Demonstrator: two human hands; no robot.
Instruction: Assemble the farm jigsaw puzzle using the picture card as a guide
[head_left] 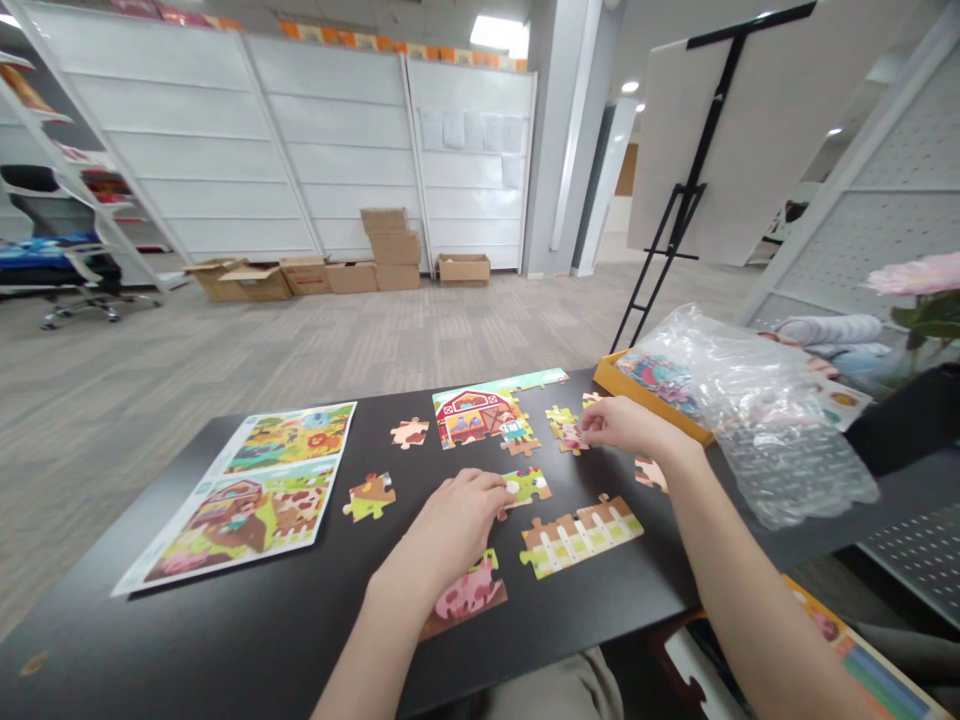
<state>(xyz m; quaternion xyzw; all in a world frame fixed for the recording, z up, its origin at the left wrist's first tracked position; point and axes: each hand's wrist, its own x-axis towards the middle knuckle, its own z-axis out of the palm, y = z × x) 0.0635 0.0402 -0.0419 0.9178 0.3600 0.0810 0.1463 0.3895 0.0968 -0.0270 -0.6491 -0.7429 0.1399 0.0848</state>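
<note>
My left hand [466,508] is low over the black table, its fingers closed at the left edge of a green and brown puzzle piece [529,486]. Farther back, my right hand [626,425] pinches the right side of a green and pink puzzle piece [564,426]. Behind them lies a joined section with a red barn [472,415]. A joined white-fence strip [581,537] is between my forearms. Pink pig pieces [471,592] lie partly hidden under my left wrist. Loose pieces include a brown and white one [409,433] and a brown and green one [370,497].
A printed picture sheet [255,490] lies on the table's left side. At the right, a yellow box [611,372] of pieces is partly covered by clear plastic wrap [780,430]. Another piece [649,474] sits beside my right forearm. An easel [675,215] stands behind.
</note>
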